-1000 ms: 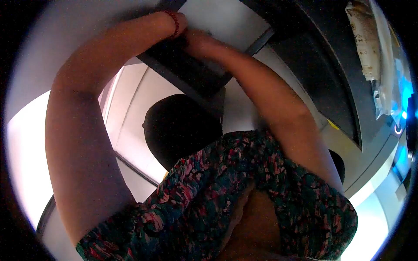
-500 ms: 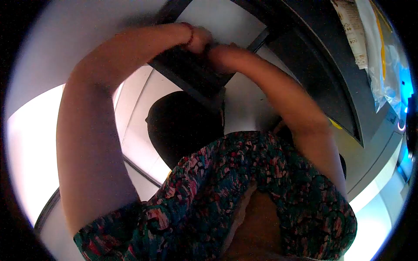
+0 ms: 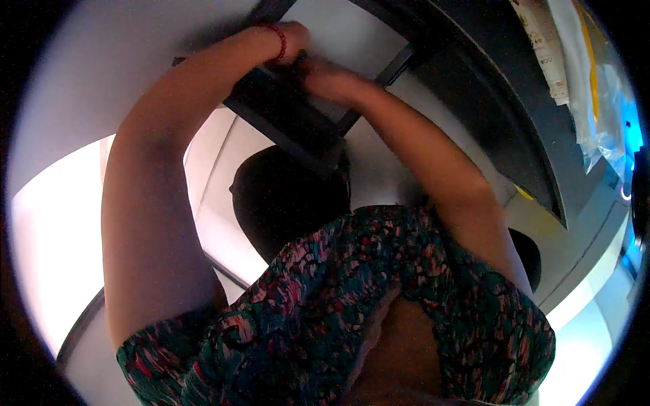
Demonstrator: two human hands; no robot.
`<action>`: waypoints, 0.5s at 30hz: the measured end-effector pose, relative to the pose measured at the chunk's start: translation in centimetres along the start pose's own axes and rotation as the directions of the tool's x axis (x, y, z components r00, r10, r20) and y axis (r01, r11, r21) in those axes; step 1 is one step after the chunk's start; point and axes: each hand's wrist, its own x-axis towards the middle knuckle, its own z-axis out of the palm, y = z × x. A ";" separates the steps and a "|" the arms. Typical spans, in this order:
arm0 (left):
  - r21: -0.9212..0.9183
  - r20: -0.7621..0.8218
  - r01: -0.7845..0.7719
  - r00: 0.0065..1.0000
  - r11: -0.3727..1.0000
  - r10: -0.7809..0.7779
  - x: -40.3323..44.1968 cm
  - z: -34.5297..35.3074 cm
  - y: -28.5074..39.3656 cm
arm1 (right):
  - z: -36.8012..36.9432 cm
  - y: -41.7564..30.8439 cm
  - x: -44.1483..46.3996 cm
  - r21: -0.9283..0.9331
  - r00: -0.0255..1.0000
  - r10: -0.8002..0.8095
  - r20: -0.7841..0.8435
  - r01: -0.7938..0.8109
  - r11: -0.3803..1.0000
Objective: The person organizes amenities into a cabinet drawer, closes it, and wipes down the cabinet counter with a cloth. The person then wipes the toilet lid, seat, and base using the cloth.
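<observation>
My left hand [image 3: 292, 44], with a red beaded bracelet [image 3: 279, 42] at the wrist, is stretched out over a black framed structure [image 3: 288, 111] below a pale wall. Close to it is my right hand [image 3: 326, 80], blurred and in shadow. The fingers of both look curled inward. Between the hands a small dark thing [image 3: 302, 55] shows; its kind cannot be made out. The black structure has a flat dark panel and bars running up to the right.
A dark curved surface [image 3: 528, 128] lies on the right, with clear plastic bags [image 3: 589, 101] and a printed packet [image 3: 547, 54] on it. A rounded black shape [image 3: 288, 199], perhaps a seat, is below the structure. Bright light comes from the left.
Both hands have moved a little left and stay close together. More of the dark panel shows beneath them.
</observation>
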 end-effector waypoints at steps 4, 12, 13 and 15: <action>0.095 -0.062 0.183 0.982 0.979 -0.178 3.4 6.7 -5.4 | 2.3 -2.3 3.1 -0.169 0.961 -0.061 -0.269 0.015 0.986; -0.040 0.082 0.255 0.965 0.966 -0.251 3.5 6.6 -4.2 | -1.5 -6.0 0.4 -0.645 0.966 0.079 0.245 0.101 0.757; -0.047 0.051 0.175 0.984 0.983 -0.173 3.1 6.1 -3.5 | -2.0 -6.4 0.2 -0.641 0.966 0.079 0.248 0.102 0.761; -0.054 0.018 0.093 0.996 0.994 -0.092 2.7 5.2 -1.5 | -2.8 -6.8 -0.2 -0.741 0.886 0.237 0.398 0.158 0.653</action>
